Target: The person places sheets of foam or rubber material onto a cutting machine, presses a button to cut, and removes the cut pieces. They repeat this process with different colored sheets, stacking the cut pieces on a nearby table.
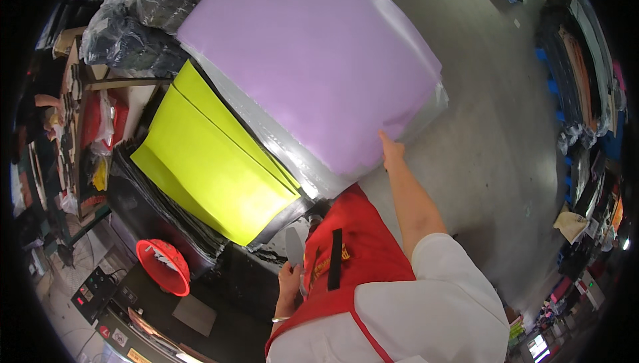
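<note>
White shirt (432,303) nearest. Left hand (287,283) pinches grey flat piece (293,246); right hand (393,152) touches purple sheet (313,50), pinch unclear. Sheet flat, not yet lifted; yellow sheets (216,163) left of right grip.

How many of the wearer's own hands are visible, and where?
2: the right hand at the lower right edge of the purple sheet, and the left hand beside the red apron, holding a flat grey piece. Neither is fully hidden.

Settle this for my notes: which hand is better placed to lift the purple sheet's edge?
Probably the right hand: it is at the edge of the purple sheet, while the left hand is away from it and appears to hold a flat grey piece.
</note>
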### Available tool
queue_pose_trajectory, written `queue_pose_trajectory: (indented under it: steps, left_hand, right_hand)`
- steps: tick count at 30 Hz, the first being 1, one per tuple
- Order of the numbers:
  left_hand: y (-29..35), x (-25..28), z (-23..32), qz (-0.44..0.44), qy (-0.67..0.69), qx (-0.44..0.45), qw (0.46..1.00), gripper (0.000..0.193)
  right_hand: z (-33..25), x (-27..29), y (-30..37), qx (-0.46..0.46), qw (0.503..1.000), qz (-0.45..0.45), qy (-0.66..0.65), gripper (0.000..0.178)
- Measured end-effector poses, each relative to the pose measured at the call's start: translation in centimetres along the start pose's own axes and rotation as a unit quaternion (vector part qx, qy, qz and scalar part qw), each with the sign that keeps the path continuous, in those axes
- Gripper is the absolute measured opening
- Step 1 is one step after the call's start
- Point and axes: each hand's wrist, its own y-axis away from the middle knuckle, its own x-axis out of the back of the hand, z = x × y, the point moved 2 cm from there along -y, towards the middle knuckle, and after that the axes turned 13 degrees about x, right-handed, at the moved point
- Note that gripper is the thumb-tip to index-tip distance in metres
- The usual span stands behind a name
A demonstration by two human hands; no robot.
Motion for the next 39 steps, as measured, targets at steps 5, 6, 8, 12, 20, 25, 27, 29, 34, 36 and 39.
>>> queue_pose_trajectory:
  steps: [5, 6, 8, 12, 20, 25, 27, 29, 34, 36, 39]
  left_hand:
    - [0.6, -0.4, 0.2, 0.007, -0.048, -0.015, 0.999, 0.017]
    - [0.8, -0.4, 0.3, 0.000, -0.043, -0.024, 0.999, 0.017]
    - [1.0, -0.5, 0.1, 0.019, -0.061, -0.015, 0.998, 0.017]
    - [0.5, -0.3, -0.3, 0.009, 0.029, -0.031, 0.999, 0.015]
    - [-2.3, 2.4, 8.8, -0.207, 0.576, -0.034, 0.790, 0.044]
    - [-4.4, 1.7, 18.2, -0.184, 0.518, -0.075, 0.832, 0.033]
    - [-6.1, 1.7, 19.9, -0.176, 0.511, -0.028, 0.841, 0.033]
    - [-8.1, 1.4, 20.6, -0.185, 0.528, 0.000, 0.829, 0.035]
    - [-11.8, -0.7, 19.1, -0.271, 0.468, 0.008, 0.841, 0.052]
    - [-12.0, -2.2, 16.3, -0.234, 0.318, 0.144, 0.907, 0.053]
    - [-12.2, -4.1, 13.4, -0.248, 0.375, 0.185, 0.873, 0.044]
  right_hand:
    - [-3.1, 1.0, 1.8, -0.068, 0.994, -0.059, -0.070, 0.071]
    - [-3.8, 1.1, 2.1, -0.086, 0.979, -0.094, -0.159, 0.067]
    - [-5.0, 1.3, 2.5, -0.118, 0.943, -0.168, -0.261, 0.061]
    - [-8.3, 2.3, 3.2, -0.061, 0.960, -0.217, -0.168, 0.053]
    - [-19.4, 7.7, 16.5, 0.322, 0.908, -0.207, -0.168, 0.039]
    - [-20.0, 10.6, 28.7, 0.402, 0.871, -0.213, -0.186, 0.035]
    - [-18.5, 13.8, 30.8, 0.415, 0.865, -0.242, -0.143, 0.035]
    - [-15.9, 18.6, 31.4, 0.393, 0.887, -0.242, -0.028, 0.037]
    - [-8.8, 24.1, 29.9, 0.276, 0.951, -0.132, -0.032, 0.043]
    - [-6.7, 24.3, 29.4, 0.219, 0.962, -0.158, -0.043, 0.044]
    - [-5.4, 23.9, 29.1, 0.178, 0.966, -0.177, -0.053, 0.044]
